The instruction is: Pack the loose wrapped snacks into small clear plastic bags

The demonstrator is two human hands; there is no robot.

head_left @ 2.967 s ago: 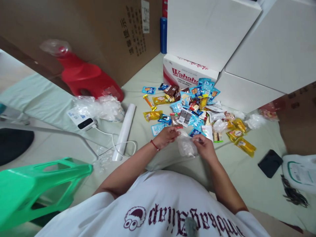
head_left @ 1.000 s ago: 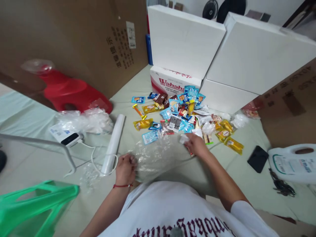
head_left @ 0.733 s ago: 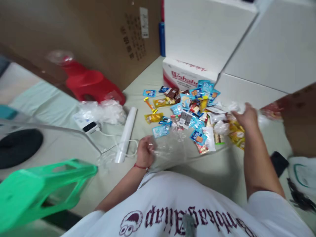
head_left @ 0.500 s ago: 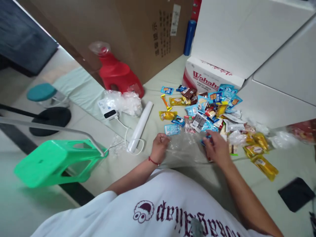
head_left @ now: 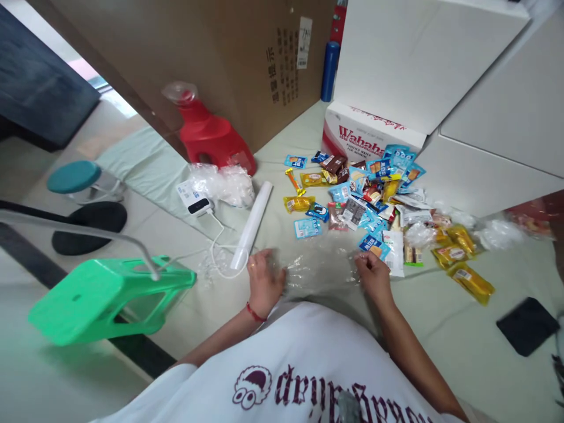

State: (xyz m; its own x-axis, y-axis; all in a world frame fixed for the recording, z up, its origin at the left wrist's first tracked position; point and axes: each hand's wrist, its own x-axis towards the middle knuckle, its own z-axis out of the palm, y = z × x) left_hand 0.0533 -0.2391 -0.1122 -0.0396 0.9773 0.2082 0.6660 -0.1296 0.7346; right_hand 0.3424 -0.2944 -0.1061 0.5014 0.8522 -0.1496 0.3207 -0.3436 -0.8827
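Clear plastic bag [head_left: 319, 271], centre frame, lying crosswise on the floor sheet: left hand [head_left: 263, 282] and right hand [head_left: 373, 274] each pinch one end, fingers closed. Snack packets [head_left: 365, 200] just above.

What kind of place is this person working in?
Probably a home or storeroom floor used for packing snacks: a pile of wrapped snacks lies on a pale green mat, hemmed in by cardboard boxes and white foam boxes.
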